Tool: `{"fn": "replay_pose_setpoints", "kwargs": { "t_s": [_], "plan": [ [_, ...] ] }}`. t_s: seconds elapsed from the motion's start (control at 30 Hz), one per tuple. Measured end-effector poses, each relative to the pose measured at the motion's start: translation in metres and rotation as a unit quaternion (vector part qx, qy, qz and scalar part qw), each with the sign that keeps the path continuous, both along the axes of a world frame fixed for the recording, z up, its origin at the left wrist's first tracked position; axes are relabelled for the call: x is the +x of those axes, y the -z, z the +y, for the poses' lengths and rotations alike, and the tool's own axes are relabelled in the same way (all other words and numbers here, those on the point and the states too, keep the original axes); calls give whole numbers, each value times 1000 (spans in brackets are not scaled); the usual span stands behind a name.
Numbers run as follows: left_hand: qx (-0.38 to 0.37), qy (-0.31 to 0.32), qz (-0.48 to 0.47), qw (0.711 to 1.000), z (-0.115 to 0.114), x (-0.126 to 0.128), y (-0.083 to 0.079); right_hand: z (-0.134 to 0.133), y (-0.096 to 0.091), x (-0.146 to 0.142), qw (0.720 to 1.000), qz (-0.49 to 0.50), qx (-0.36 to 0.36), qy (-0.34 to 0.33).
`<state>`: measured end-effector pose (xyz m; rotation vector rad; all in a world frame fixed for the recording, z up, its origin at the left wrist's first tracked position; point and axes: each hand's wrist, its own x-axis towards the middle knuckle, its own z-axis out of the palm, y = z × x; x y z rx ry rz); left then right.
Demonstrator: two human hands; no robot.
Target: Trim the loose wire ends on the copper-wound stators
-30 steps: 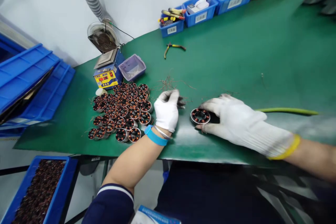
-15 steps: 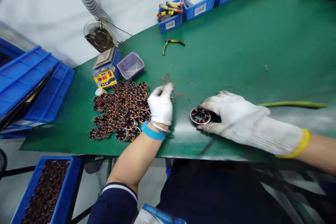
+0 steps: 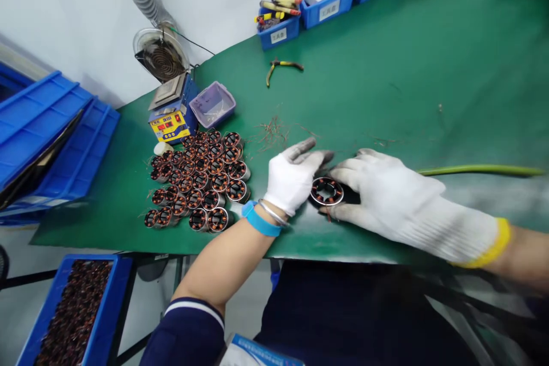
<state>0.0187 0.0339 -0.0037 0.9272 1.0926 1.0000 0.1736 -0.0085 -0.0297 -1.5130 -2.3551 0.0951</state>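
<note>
White gloves (image 3: 386, 200), one yellow-cuffed, go with a silver bangle (image 3: 275, 215), blue wristband (image 3: 261, 223) and white-striped navy sleeve (image 3: 186, 329).

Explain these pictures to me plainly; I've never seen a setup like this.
There is no robot here: a person works with the left hand and the right hand, both in white gloves. Every picture comes from one camera worn on that person's head, looking forward and down.

The right hand holds a round metal ring with copper windings inside, thumb on one side and fingers on the other. The left hand is close beside it; whether it touches is hard to tell.

On the flat green bench lie many similar copper-wound metal cylinders at the person's left, thin brown wire scraps, yellow-handled pliers and a small purple plastic tray.
</note>
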Motion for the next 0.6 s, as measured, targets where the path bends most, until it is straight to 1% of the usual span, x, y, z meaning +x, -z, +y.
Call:
{"fn": "replay_pose_setpoints", "kwargs": {
  "t_s": [0.07,0.13,0.17,0.2,0.3,0.33,0.37,0.47,0.5,0.53,0.6],
  "plan": [
    [11,-59,-51,997,7,-3,-6,-1,0,-3,1000,-5,-5,5],
    [33,-108,-68,991,8,-8,-11,-1,0,-4,1000,-12,-21,16],
    [36,-110,-59,992,7,-10,-12,-1,-1,-3,999,-15,-29,20],
    [31,-90,-37,995,4,-12,-12,-1,-2,-3,999,-18,-36,20],
    [11,19,55,998,-3,-12,-8,-2,-2,-3,999,-27,-43,13],
    [16,30,67,997,-4,-11,-7,-2,-2,-3,999,-28,-43,14],
    [31,16,61,998,-4,-10,-6,-2,-2,-5,999,-28,-42,17],
    [95,-92,-12,991,1,-13,-7,1,-8,-7,998,-26,-55,26],
    [103,-109,-31,988,2,-16,-9,3,-12,-6,997,-26,-68,32],
    [96,-105,-38,989,2,-19,-11,4,-17,-1,995,-28,-83,41],
    [47,-48,-21,997,-2,-26,-15,6,-25,17,992,-43,-99,66]
  ]
}}
